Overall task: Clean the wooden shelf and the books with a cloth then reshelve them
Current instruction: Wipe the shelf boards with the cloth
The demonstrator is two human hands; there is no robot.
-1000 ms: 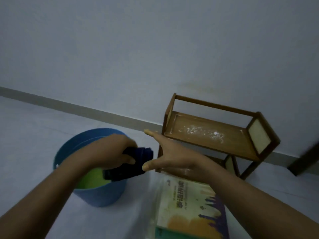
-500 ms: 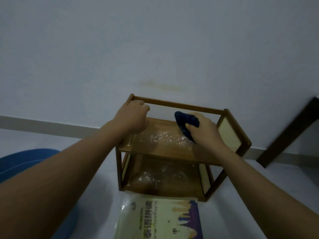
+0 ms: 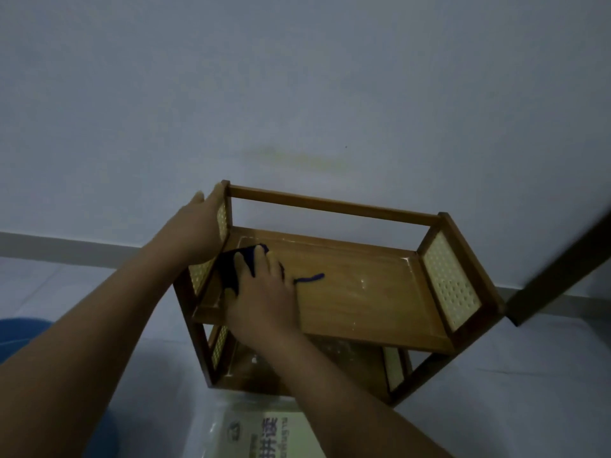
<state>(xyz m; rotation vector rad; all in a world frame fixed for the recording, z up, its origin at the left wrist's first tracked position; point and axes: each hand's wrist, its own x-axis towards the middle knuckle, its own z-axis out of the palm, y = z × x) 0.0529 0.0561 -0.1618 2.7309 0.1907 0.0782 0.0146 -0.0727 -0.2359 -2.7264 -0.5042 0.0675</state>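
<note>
The wooden shelf (image 3: 330,292) stands on the floor against the wall, its long side running left to right across the view. The right hand (image 3: 261,299) lies flat and spread on a dark blue cloth (image 3: 231,266), pressing it onto the top board at that board's left end; a loose thread of the cloth trails toward the middle. The left hand (image 3: 201,226) is open, its palm and fingers laid against the outside of the shelf's left side panel, bracing it rather than closing round anything.

The top board stretches away to the right of the cloth, so the wipe most likely has to travel along the board's length toward the right side panel, where pale specks show along the edges and in the far right corner. The right hand is the one placed for that; the left is well set to hold the frame against the push. The lower board (image 3: 264,368), partly hidden by the right forearm, carries white specks and looks uncleaned. A book (image 3: 264,434) lies flat on the floor just in front of the shelf, not yet reshelved. A blue bucket (image 3: 20,335) sits at the left edge.
</note>
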